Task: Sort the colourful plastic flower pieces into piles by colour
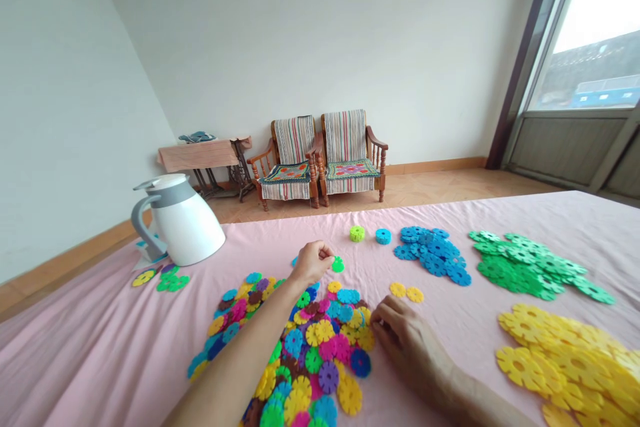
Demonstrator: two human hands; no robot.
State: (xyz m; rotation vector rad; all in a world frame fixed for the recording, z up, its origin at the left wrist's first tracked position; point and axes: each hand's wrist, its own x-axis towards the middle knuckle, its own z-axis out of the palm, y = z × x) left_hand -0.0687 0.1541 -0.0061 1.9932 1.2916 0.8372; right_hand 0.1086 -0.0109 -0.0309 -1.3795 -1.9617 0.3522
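Beyond the mixed pile of colored notched discs [313, 360], my left hand [314, 263] has its fingers pinched at the edge of a bright green disc [339, 264]. My right hand [400, 330] rests at the right side of the pile, fingers curled beside yellow discs; whatever its fingertips hold, if anything, is hidden. Two yellow discs [406, 291] lie just past it. Farther back stand a small lime green stack [357, 233] and a small light blue stack [383, 236].
Blue [435, 252], green [530, 265] and yellow [565, 360] disc piles spread over the right side of the pink cloth [115, 340]. A white and grey jug [187, 223] stands at the left, near a few loose discs [173, 279]. Two wooden chairs [350, 153] are beyond.
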